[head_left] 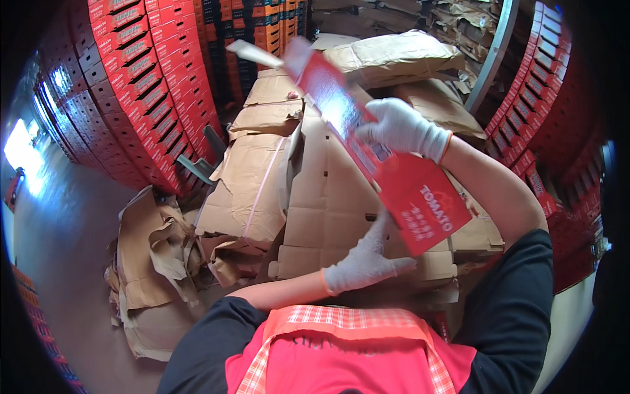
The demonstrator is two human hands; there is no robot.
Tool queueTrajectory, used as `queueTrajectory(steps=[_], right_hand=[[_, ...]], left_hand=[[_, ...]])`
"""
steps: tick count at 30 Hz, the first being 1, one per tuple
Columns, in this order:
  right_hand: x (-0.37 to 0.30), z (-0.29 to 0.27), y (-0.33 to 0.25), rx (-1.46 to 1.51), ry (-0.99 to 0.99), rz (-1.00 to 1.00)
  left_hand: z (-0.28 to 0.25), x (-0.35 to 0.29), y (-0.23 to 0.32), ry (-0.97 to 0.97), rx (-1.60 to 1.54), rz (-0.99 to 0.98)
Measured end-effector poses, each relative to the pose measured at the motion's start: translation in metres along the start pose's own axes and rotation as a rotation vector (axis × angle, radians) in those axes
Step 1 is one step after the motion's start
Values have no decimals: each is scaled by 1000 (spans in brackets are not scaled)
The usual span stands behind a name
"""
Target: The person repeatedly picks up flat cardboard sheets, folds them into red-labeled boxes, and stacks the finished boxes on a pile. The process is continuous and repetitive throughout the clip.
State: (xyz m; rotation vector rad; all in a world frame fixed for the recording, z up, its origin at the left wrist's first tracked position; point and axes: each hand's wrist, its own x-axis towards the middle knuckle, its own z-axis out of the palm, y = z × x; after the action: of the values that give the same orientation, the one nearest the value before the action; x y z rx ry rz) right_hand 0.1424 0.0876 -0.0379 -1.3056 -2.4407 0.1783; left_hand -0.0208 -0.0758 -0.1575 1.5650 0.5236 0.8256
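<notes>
A flat red carton blank [387, 154] is being held up over the brown cardboard pile [321, 197], not yet folded into a box, while finished red boxes [138, 85] are standing stacked behind the pile. The blank's upper edge is being clamped by the curled fingers of the right hand [403, 128], and its lower end is being touched from beneath by the left hand [364, 262], fingers loosely spread.

Red boxes [141, 85] stacked high on left & right walls; grey floor [65, 230]; bright light [20, 148] at left; torn brown paper [154, 262] on floor.

Flat carton [394, 164] above cardboard stack [262, 184], box walls [138, 85] left and right
</notes>
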Motion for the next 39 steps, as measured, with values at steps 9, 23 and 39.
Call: queueTrajectory(steps=[9,23,39], right_hand=[[-127,82,157,-665,-216,463],[-219,84,33,-43,236,187],[-262,12,-36,505,-1178,276]], left_hand=[[-168,-51,20,353,1275,573],[-162,100,-45,-307,1421,226],[-130,-2,61,-1297,592,-867]])
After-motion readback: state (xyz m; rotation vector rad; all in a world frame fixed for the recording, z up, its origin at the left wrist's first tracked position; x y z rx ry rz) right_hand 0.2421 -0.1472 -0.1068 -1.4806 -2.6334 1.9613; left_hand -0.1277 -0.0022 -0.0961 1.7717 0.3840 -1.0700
